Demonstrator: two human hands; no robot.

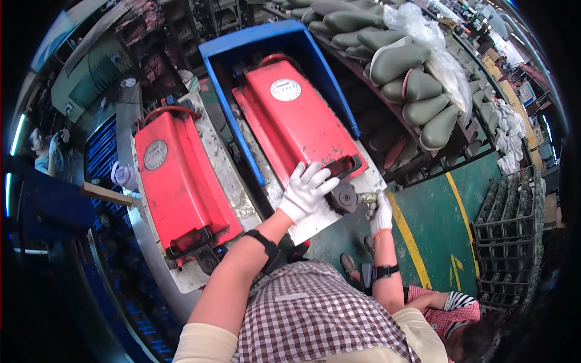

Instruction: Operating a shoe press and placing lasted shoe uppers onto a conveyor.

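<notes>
The red mould (299, 124) under the hands is a long, flat-topped metal block, painted bright red, with a round pale badge near its far end and a dark latch (343, 166) at its near end. It lies on a worn grey plate (315, 225) inside a blue frame (242, 45), directly beneath the left hand.

The left hand (305, 190), in a white knitted glove, lies palm down on the near end of the mould, fingers spread and pointing toward the latch just beyond the fingertips. It is open and flat, pressing rather than gripping anything. The forearm comes up from the lower edge with a black band at the wrist.

The right hand (380, 215), also in a white glove, is just right of the left, below the corner of the plate. Its fingers are curled around a small brass-coloured knob (368, 198) that sticks out beside a dark round wheel (345, 198), which sits between the two hands. The arm is nearly straight, with a black strap near the wrist.

There are two red moulds: the second mould (181, 181) lies well to the left of the left hand on its own grey plate. Beyond the right hand, a rack (393, 130) holds many grey-green shoe forms (399, 60), too many to count exactly.
</notes>
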